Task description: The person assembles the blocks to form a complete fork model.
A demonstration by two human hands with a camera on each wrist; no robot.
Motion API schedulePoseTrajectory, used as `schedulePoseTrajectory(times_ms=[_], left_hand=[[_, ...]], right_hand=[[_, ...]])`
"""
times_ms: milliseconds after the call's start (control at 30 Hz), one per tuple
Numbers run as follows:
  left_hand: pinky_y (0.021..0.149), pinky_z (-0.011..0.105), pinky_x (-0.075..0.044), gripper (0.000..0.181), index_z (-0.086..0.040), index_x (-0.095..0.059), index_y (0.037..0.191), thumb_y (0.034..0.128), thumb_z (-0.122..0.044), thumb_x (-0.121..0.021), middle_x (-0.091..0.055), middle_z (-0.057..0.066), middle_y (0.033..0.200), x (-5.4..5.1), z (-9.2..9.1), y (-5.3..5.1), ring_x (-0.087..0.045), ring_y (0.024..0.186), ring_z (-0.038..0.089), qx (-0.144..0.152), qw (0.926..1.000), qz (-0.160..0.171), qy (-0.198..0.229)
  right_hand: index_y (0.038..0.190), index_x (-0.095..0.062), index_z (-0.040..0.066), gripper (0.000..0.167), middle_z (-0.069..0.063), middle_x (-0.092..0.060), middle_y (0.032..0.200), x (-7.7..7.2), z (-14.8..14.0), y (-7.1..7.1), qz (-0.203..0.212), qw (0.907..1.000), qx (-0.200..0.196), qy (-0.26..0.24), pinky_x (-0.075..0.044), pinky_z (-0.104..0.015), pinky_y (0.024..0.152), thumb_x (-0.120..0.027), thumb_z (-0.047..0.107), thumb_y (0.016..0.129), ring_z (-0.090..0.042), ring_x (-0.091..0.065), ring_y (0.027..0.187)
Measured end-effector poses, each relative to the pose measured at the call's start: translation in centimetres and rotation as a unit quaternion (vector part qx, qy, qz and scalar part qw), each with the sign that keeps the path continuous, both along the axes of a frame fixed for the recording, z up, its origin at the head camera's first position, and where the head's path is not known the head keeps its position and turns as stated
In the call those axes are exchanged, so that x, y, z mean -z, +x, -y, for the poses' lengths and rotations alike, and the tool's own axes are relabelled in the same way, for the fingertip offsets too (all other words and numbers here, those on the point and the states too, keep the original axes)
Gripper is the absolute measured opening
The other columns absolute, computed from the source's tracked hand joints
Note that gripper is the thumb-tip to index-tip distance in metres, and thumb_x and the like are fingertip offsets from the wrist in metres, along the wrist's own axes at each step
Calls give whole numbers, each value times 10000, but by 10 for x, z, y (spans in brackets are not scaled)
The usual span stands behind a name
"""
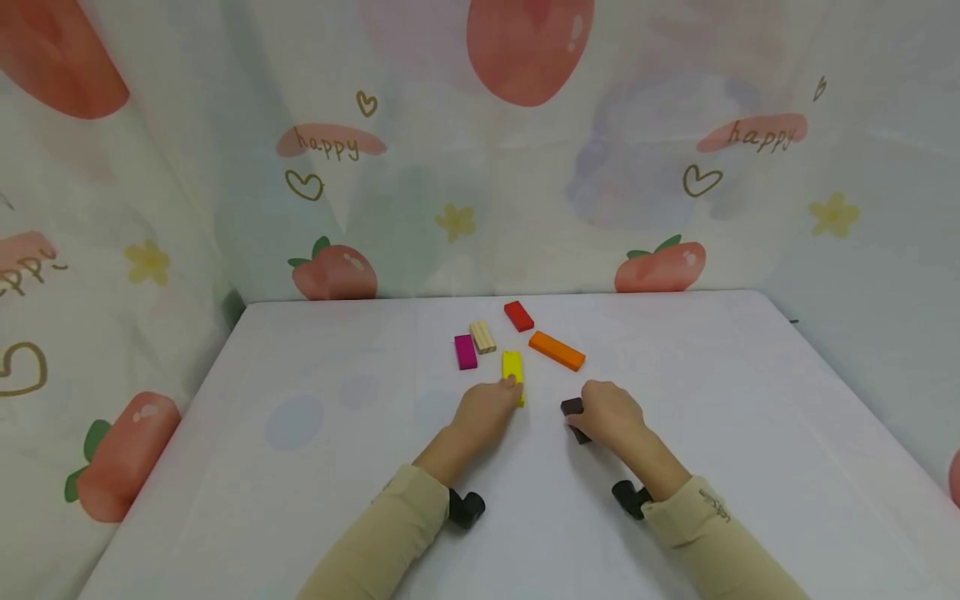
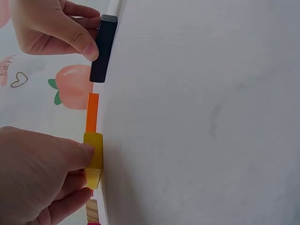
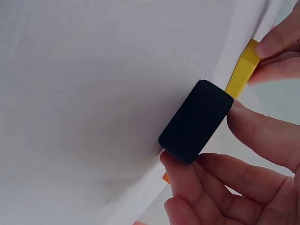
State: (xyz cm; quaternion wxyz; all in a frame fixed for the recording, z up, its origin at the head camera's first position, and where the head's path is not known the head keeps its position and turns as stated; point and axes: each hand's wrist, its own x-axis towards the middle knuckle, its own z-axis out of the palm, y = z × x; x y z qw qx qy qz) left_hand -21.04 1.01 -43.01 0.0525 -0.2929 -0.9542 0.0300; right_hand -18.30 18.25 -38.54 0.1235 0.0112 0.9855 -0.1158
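Note:
My left hand (image 1: 486, 412) pinches a yellow block (image 1: 512, 365) near its close end, thumb on one side, as the left wrist view also shows. To the right, my right hand (image 1: 611, 414) grips a black block (image 1: 572, 407) between thumb and fingers. In the right wrist view the black block (image 3: 196, 122) shows its broad face, with the yellow block (image 3: 243, 69) beyond it. Past the hands lie an orange block (image 1: 557, 351), a red block (image 1: 519, 316), a pale wooden block (image 1: 482, 337) and a magenta block (image 1: 466, 352), apart from both hands.
The blocks are on a white table (image 1: 322, 500). A patterned curtain (image 1: 487, 167) with fruit and "happy" prints hangs behind the table's far edge and along its left side. A black wrist device (image 1: 467, 509) sits at the left sleeve, another device (image 1: 631, 499) at the right.

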Motion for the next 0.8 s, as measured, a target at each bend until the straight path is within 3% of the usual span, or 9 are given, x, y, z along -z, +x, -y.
schedulePoseTrajectory(times_ms=[267,433,800], left_hand=[[760,238,-513,277,-119,-622,1158,887,-175,-625,-615,12,1176,1,-1,6,-640,920,146,25,9999,-83,138],[795,241,-501,319,-129,-612,1193,881,-193,-633,-614,5,1180,0,-2,9,-631,945,135,-22,9999,85,80],[720,227,-513,242,-140,-643,1119,881,-185,-631,-653,21,1069,-7,-1,11,-603,730,140,41,9994,341,93]], right_hand=[[853,-598,-46,321,-82,-555,706,1,2,4,-37,9998,-132,-134,-439,-292,529,-731,239,788,-208,-500,614],[818,-595,-23,312,-70,-543,684,4,4,6,-89,9997,-150,-157,-423,-282,521,-741,249,775,-201,-493,601],[764,-592,-9,286,-63,-526,660,1,13,19,-184,9990,-258,-316,-403,-277,522,-744,233,772,-197,-480,593]])
